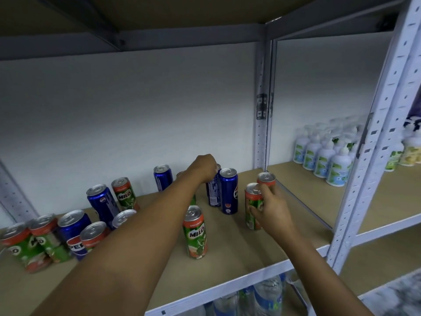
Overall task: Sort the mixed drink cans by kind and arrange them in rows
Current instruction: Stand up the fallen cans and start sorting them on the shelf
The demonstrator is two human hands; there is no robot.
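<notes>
Shelf: a tan shelf board [227, 254] carries the cans; sorting is judged partly done, the right end tidier than the left.
Left hand: the left hand [205, 166] is curled over the top of a blue can [213, 195] at the back, grasping it from above.
Right hand: the right hand [271, 208] is wrapped around the side of a green can [251, 206], which stands upright on the board.
Neighbours: a 2nd blue can [228, 190] stands just beside the gripped blue one; a 2nd green can [266, 179] stands just behind the held green one.
Unsorted: mixed cans at the left [73, 226] and 1 lone green can [196, 231] in the middle are yet to be placed.
Method, judged: each can is best kept upright, slid against its own kind, labels forward.
Risk, judged: the left forearm passes close over the lone green can; a knock is to be avoided.
Release: fingers are best lifted straight off once the can is settled.
</notes>
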